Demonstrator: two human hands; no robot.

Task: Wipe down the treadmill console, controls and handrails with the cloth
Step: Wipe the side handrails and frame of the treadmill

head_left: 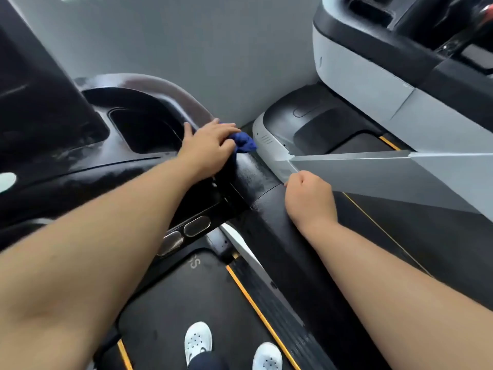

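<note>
On the left, the black console (66,166) has a deep cup recess (144,132) set into it. At the console's right end, the left hand (208,148) lies spread, thumb out to the left, pressing down on the blue cloth (245,142), which bunches out from under the fingertips on the right. Nearer and just right, the right hand (309,198) rests on the black handrail (266,214) with fingers curled; whether they hook its edge cannot be told. Near the bottom, white shoes (198,340) stand on the belt (186,297). A grey neighbouring treadmill (373,166) fills the right.
</note>
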